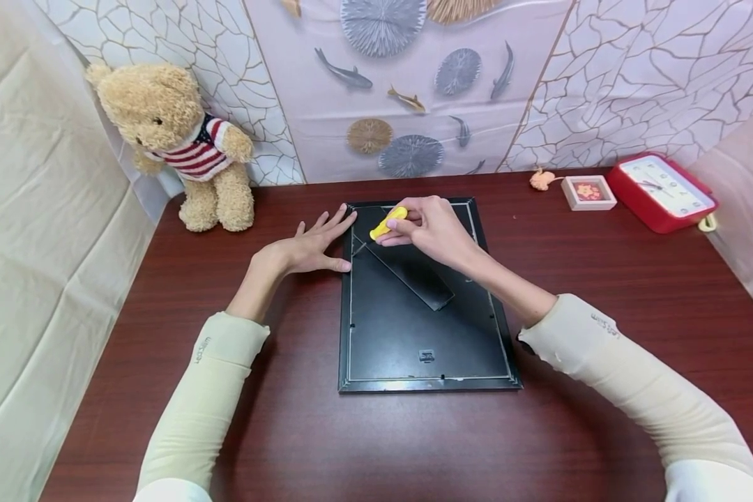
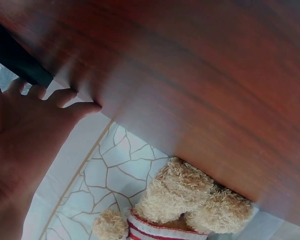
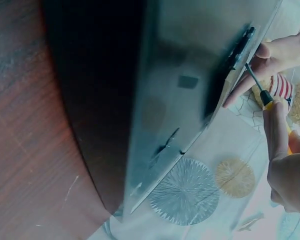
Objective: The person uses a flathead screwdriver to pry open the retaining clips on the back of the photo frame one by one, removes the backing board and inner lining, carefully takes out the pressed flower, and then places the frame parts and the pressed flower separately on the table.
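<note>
Table [image 1: 452, 439] beneath, right fingers [image 1: 402, 226] pinch a yellow screwdriver [image 1: 385, 224].

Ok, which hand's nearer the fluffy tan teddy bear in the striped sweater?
Left. The left hand is right of the bear, at the left edge of the black rectangular frame; the right hand is farther right, over it.

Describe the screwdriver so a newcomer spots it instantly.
On the reddish-brown table, find the black picture frame lying back side up. Over its far half, the right hand holds the screwdriver, its thin shaft pointing towards the frame's left edge. Its bright yellow handle sets it apart from the black frame and black stand leg.
</note>
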Motion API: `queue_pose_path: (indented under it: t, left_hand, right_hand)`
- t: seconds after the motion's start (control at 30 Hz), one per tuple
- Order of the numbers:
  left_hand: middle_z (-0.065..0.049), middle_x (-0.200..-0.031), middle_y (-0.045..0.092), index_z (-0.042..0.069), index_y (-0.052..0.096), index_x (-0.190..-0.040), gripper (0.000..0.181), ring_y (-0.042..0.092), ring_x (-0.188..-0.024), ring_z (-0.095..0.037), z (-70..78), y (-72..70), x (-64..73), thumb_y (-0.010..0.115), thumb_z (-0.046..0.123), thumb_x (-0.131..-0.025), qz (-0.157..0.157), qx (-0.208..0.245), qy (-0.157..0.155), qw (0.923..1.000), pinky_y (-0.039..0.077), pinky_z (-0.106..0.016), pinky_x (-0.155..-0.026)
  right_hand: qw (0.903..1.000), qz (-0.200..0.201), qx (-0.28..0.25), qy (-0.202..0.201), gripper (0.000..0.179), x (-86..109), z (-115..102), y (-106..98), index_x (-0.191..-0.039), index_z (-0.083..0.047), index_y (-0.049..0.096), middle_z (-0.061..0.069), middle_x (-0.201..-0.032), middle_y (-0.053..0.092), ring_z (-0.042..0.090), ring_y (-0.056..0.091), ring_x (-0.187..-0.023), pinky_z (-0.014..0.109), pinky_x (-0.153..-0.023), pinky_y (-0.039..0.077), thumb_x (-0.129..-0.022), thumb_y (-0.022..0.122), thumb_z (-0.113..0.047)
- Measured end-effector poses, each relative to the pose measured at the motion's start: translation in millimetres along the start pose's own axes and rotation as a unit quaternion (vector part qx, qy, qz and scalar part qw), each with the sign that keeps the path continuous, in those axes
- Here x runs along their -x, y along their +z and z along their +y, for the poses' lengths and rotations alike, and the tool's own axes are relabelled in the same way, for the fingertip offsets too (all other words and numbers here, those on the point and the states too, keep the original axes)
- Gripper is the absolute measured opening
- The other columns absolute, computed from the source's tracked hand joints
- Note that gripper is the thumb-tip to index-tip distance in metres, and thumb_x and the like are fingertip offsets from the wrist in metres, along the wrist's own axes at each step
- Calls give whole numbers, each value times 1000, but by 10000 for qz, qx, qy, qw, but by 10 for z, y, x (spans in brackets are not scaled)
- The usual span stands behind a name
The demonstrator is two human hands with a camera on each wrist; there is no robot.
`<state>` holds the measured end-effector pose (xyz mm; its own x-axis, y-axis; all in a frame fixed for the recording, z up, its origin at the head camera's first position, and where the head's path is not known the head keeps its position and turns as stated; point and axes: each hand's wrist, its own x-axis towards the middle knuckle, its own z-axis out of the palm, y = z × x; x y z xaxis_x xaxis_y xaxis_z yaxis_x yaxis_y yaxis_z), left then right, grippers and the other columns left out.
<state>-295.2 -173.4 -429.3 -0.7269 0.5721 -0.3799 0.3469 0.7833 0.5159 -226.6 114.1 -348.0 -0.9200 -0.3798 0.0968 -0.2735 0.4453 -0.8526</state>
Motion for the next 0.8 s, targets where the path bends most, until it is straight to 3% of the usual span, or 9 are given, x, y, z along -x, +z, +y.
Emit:
queue_pose_path:
  t: [0.17,0.4,0.67,0.8]
  left_hand:
    - [12,-181,-25,43,-5,-176,112,-19,-170,-31,18,-5,2,73,66,-99,-14,29,-10,10000,-14,-67,-132]
    - [11,-181,-26,43,-5,-176,112,-19,-170,-32,18,4,-4,72,65,-99,-24,11,3,10000,-14,-68,-132]
    - [11,-181,-26,43,-7,-176,112,-19,-170,-32,-12,-3,2,71,69,-99,-16,-71,0,10000,-13,-67,-133]
    - [10,-182,-26,42,-6,-176,113,-18,-170,-33,-22,2,-7,71,70,-98,-15,-83,38,10000,-13,-68,-132]
  right_hand:
    - [9999,48,-51,-76,17,-5,57,-4,-117,8,77,23,-110,82,31,83,-102,23,-89,64,-106,71,-4]
    - [9932,-241,-1121,-217,20,-31,124,43,-122,13,71,30,-111,79,33,84,-97,35,-86,66,-109,66,-1]
    - [9933,-172,-1070,-393,21,-84,143,92,-123,14,70,29,-111,79,32,84,-96,30,-84,66,-109,65,-1]
    - [9921,-128,-1190,-387,20,-85,154,99,-122,14,70,29,-110,79,32,84,-96,34,-85,67,-109,65,-1]
